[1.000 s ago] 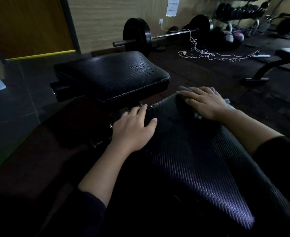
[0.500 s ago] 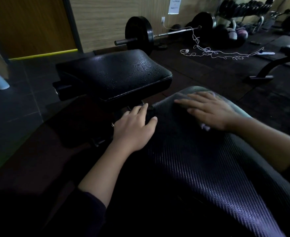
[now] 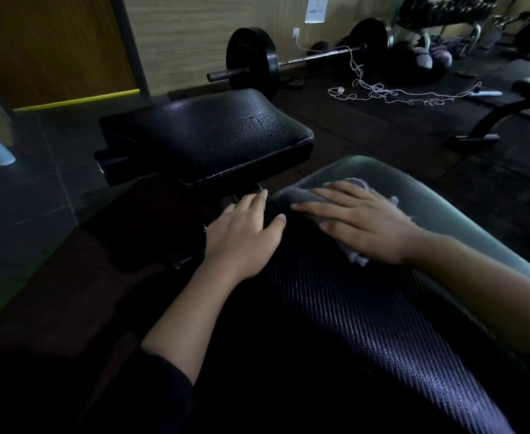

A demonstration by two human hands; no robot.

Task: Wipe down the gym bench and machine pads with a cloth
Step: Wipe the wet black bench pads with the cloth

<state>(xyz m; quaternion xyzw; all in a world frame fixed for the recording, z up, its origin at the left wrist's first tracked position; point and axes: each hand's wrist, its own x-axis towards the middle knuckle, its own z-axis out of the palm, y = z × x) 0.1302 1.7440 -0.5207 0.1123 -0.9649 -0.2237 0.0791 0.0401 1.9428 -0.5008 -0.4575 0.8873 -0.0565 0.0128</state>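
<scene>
The right hand (image 3: pixel 363 223), its grip flat with fingers straight, is pressing a crumpled grey cloth (image 3: pixel 312 195) onto the ribbed black surface (image 3: pixel 367 324) near its rounded far edge. Just beside it, the left hand (image 3: pixel 244 236) is curling over the surface's left edge. Beyond, a droplet-speckled seat pad (image 3: pixel 207 136) is lying across a gap. The wall notice (image 3: pixel 317 7) is unreadable.
</scene>
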